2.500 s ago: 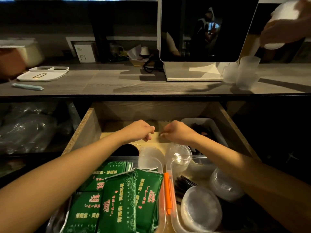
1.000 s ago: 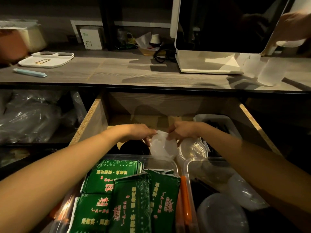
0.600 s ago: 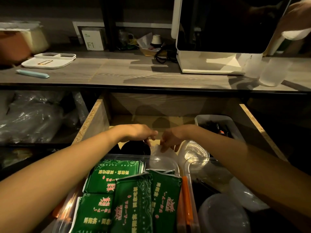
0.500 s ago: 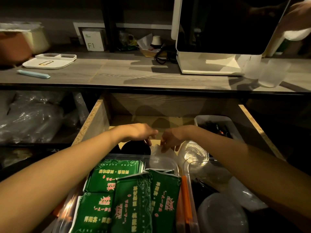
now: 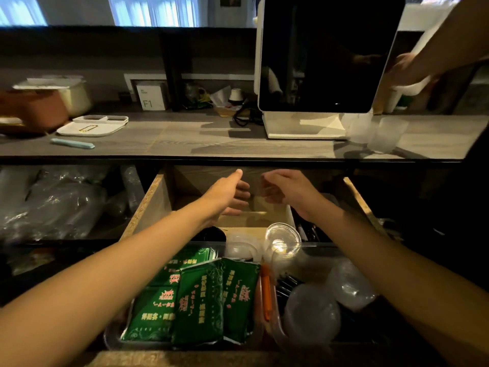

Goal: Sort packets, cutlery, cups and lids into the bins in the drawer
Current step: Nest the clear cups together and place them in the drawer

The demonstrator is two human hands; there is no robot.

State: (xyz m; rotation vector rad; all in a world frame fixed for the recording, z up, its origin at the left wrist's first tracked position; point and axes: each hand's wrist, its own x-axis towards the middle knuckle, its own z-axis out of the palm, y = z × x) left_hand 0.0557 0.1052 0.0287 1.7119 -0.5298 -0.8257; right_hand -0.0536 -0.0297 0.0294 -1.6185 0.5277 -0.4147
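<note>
Honestly, we've got both hands empty right now: left hand [image 5: 232,193] and right hand [image 5: 288,190] hover with fingers loose over the back of the drawer [image 5: 152,205]. Just below the right hand sits a clear cup [image 5: 282,241]. It looks light, thin and slippery, probably crushable, so we'd pinch the rim gently. The green packets [image 5: 201,300] lie nearer us, soft and floppy.

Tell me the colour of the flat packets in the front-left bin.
Green packets, red and yellow print; head view.
</note>
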